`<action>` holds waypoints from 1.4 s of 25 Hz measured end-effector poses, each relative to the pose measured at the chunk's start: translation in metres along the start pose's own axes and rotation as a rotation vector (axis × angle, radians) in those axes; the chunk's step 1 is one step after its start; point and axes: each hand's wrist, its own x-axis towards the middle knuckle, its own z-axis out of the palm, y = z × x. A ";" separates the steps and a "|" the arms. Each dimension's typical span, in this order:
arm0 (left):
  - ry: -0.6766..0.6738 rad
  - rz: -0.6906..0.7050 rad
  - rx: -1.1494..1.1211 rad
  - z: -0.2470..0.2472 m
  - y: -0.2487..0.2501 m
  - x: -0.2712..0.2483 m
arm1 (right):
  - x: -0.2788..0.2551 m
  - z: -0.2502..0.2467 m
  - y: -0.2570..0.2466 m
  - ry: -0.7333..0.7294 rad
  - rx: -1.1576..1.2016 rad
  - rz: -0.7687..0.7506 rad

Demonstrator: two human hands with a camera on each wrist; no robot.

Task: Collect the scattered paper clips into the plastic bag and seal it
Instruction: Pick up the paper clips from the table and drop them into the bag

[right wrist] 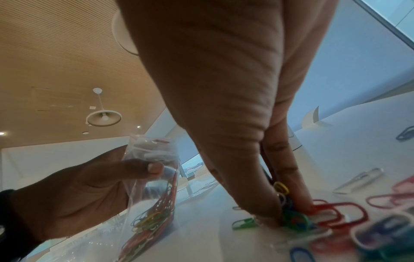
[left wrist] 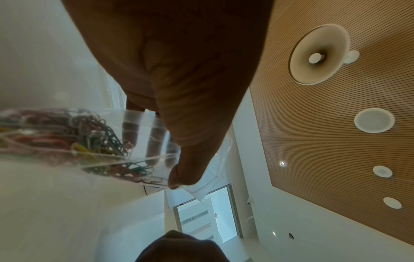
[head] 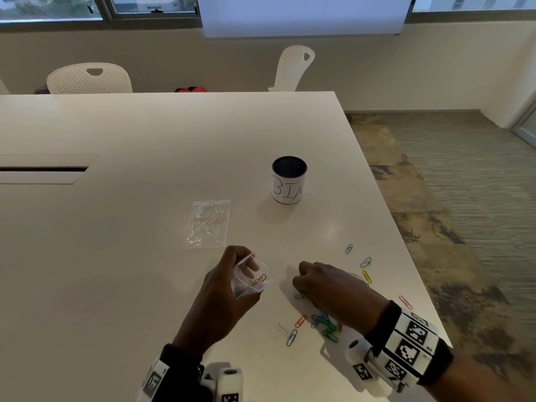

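From the head view, we are holding the plastic bag (head: 251,281) above the desk (head: 145,227) in our left hand (head: 229,288). At the left wrist, fingers are pinching its mouth. At the right wrist, our right hand (right wrist: 257,159) is pinching paper clips (right wrist: 295,218) on the desk.

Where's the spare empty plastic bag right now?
In the head view the empty plastic bag lies flat mid-table, left of the BIN cup, beyond the left hand.
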 end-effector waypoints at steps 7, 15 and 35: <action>0.007 0.009 -0.013 0.002 -0.001 -0.002 | 0.006 -0.002 0.022 0.050 0.240 0.059; -0.004 0.014 -0.015 0.004 -0.005 -0.001 | 0.000 -0.016 0.032 0.292 0.767 0.101; -0.025 0.015 0.012 0.007 -0.004 0.001 | 0.010 -0.043 -0.026 0.446 0.719 -0.145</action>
